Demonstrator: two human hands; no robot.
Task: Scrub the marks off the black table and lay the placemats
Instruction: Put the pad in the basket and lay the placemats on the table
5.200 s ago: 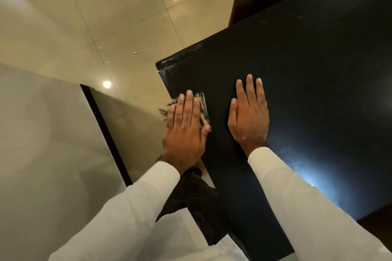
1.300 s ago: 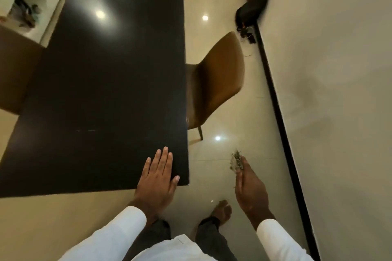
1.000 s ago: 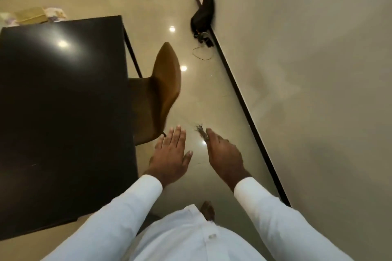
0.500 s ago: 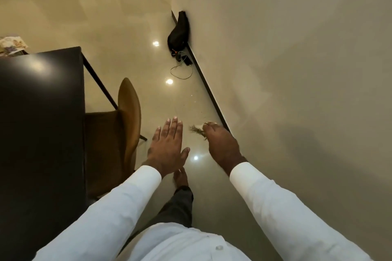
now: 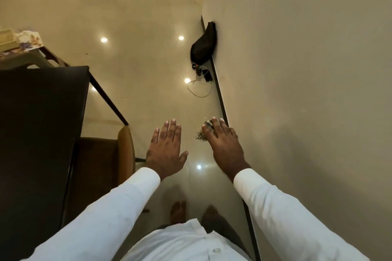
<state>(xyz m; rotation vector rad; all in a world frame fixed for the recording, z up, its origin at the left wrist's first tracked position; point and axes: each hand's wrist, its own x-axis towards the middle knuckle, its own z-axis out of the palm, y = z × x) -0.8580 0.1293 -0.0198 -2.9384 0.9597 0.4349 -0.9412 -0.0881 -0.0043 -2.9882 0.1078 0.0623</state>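
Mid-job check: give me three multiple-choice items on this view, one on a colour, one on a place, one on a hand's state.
1. The chair is: A white; B brown; C blue.
2. The black bag is: A on the chair; B hanging from a hook; C on the floor against the wall.
3. The left hand is: A open and empty; B a fist; C resting on the chair.

Answers: 1 B, its back and seat show brown. 2 C, it sits at the foot of the wall. 3 A, its fingers are straight, in the air over the floor, holding nothing.
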